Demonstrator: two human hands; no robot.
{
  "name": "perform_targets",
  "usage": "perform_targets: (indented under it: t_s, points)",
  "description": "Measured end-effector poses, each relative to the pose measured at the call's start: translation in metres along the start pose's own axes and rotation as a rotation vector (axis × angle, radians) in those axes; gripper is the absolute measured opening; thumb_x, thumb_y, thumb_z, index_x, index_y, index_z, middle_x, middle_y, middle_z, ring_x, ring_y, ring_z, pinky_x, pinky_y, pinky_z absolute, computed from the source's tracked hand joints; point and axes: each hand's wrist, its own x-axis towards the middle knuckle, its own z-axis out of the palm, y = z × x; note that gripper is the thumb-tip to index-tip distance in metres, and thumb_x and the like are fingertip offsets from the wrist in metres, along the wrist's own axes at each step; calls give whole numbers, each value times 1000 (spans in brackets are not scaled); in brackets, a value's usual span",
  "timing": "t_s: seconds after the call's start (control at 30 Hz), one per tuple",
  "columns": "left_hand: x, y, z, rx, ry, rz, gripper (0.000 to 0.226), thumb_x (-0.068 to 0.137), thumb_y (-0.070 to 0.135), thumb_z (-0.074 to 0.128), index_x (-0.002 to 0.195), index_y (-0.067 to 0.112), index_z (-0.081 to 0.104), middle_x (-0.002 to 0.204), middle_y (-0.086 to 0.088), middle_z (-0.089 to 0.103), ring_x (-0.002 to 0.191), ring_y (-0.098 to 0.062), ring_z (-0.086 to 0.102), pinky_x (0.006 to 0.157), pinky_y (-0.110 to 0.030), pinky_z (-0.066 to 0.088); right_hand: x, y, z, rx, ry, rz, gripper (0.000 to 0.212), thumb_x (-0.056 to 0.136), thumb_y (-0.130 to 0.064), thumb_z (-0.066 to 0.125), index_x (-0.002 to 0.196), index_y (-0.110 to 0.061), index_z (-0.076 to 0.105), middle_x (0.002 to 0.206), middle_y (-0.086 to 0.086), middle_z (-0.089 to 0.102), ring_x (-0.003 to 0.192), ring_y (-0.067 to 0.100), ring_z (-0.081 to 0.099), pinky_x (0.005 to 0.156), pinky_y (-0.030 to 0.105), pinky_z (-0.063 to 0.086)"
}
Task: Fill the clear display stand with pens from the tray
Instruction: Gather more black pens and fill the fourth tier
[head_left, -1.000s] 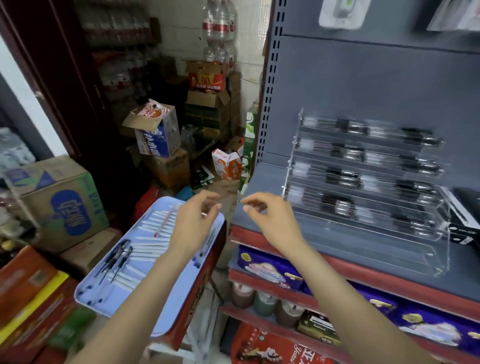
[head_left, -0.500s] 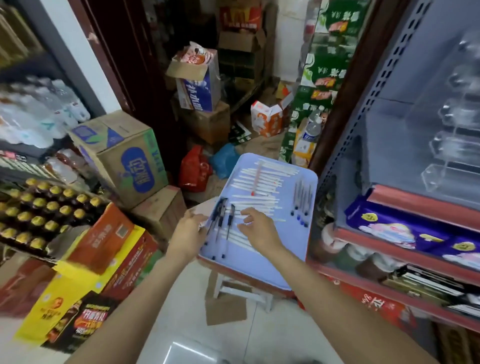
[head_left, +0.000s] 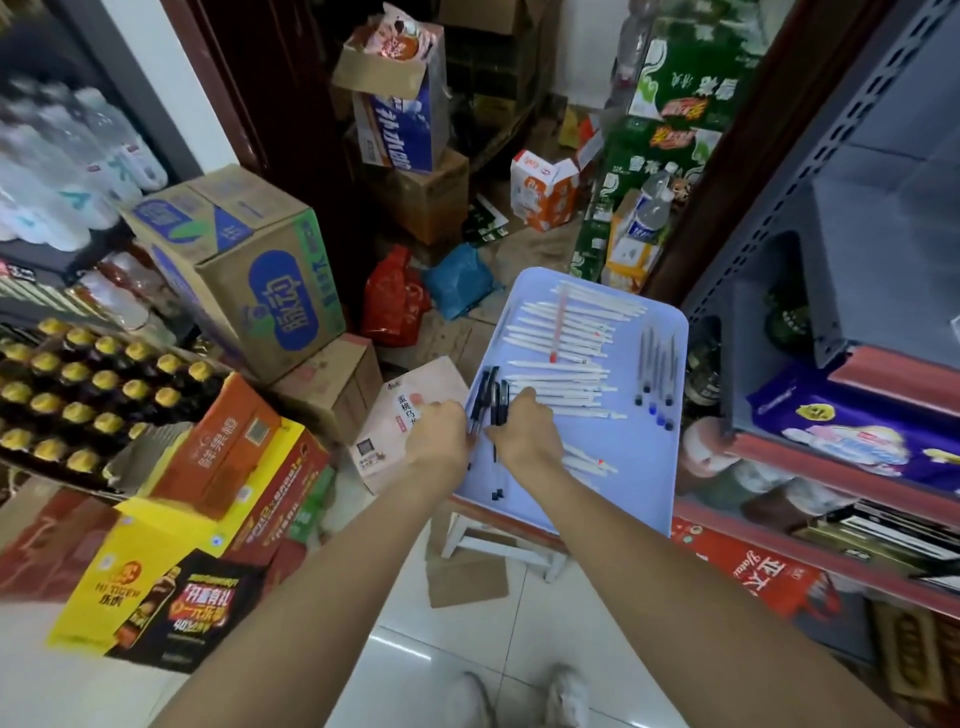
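A pale blue tray (head_left: 634, 499) rests on a small stool below me. It holds many white pens (head_left: 561, 322), one red-tipped pen (head_left: 558, 327), a few clear pens with blue caps (head_left: 655, 374) at its right side and a bunch of black pens (head_left: 491, 395) at its left edge. My left hand (head_left: 439, 434) and my right hand (head_left: 524, 428) both close on the black pens, fingers curled around their lower ends. The clear display stand is out of view.
A grey metal shelf unit (head_left: 857, 291) with red-edged shelves stands at the right, with purple packs (head_left: 857, 431) under it. Cardboard boxes (head_left: 249, 270), drink cartons and bottle crates (head_left: 88, 395) crowd the left and back. White tiled floor lies below.
My view has swung from the shelf and the display stand down to the tray. Both hands dropped from the stand to the tray and closed on the black pens at its left edge.
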Motion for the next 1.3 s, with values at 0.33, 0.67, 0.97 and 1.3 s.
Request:
perform_targets:
  t_s: [0.33,0.67,0.97,1.3]
  points:
    - [4,-10,-13,-310,-123,-20,43,90,15,57,50,6,44,53,-15,42,57,-24,48,46,-19,28,13,12,-10,371,-53,103,31,80,-13,69,56,-9,48,58,11,50,61,24,50,57,29,40]
    - [-41,43,-67,-574,-48,351,16,98,22,40,92,10,47,81,3,56,73,-13,50,67,-23,36,-27,21,-113,1080,-179,-103,6,84,0,64,86,-3,60,73,11,55,57,14,50,54,19,47]
    - [-80,197,-86,-431,26,705,15,83,25,69,75,25,56,68,12,55,54,-2,44,50,-13,34,-68,90,-256,1141,9,-274,11,83,-2,65,85,-12,60,74,3,66,60,9,61,46,16,43]
    - [-114,372,-35,-218,162,757,17,84,22,67,89,8,60,91,-7,64,87,-23,58,78,-36,46,-82,235,-418,973,303,-408,18,82,-5,67,74,-20,63,68,-9,68,62,4,62,49,13,40]
